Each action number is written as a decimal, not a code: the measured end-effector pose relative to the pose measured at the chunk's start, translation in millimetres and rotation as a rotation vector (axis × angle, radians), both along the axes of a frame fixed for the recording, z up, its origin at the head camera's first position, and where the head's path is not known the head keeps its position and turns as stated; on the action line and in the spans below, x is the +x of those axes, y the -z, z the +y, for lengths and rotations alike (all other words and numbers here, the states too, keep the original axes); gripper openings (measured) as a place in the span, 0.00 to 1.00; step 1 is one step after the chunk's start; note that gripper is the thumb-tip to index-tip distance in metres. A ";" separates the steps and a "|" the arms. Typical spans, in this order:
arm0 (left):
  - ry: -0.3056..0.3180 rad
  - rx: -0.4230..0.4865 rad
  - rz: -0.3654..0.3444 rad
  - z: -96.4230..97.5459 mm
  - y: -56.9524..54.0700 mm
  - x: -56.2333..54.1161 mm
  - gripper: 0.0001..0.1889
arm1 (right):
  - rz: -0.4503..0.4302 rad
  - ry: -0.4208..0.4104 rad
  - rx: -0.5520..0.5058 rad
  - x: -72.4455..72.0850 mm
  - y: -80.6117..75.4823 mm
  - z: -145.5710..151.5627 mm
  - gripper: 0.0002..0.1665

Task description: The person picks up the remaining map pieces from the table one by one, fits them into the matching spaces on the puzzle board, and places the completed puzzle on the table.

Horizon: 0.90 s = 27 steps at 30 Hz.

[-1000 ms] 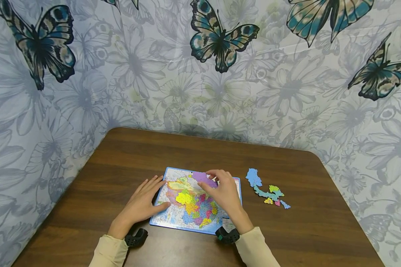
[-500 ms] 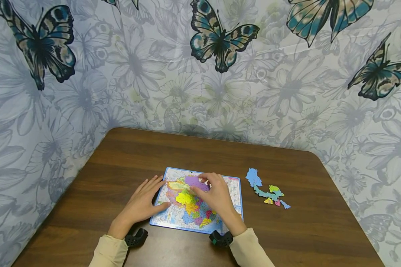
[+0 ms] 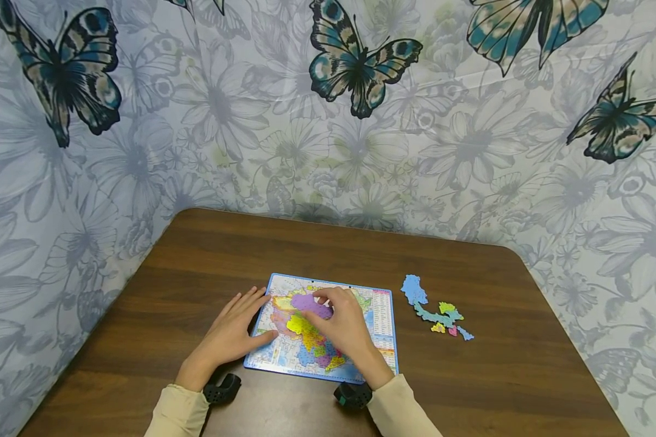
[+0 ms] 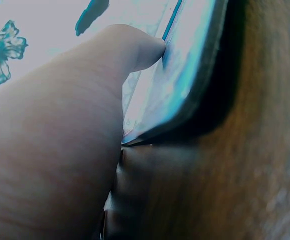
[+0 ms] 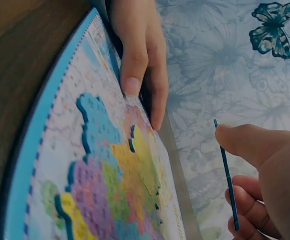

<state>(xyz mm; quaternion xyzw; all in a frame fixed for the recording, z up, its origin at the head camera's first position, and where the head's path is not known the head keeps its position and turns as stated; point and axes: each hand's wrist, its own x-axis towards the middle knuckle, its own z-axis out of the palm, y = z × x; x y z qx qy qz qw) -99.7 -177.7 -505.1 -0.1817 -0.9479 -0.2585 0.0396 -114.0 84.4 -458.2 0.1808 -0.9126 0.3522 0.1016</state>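
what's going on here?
A person is working on a map puzzle. The right hand pinches a purple piece above the map board, not yet set in. The left hand rests at the board's left edge. Many pieces are in place; a cluster of loose pieces lies on the wooden table, right of the board.

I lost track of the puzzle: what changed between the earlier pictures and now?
The right hand, still pinching the flat purple puzzle piece, has carried it left and slightly nearer the person over the blue-edged map board. The left hand at its left edge and the loose multicoloured puzzle pieces stayed put.
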 end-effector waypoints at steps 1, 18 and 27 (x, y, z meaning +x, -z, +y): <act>0.000 0.000 0.003 -0.1 -0.2 0.1 0.45 | -0.001 -0.001 0.004 0.2 0.6 -0.9 0.21; 0.006 -0.004 0.019 0.4 0.5 -0.7 0.44 | -0.001 -0.047 0.036 5.0 9.7 -16.4 0.21; 0.007 0.000 0.021 -0.5 -1.1 2.6 0.44 | -0.027 -0.060 0.073 8.6 15.0 -22.6 0.23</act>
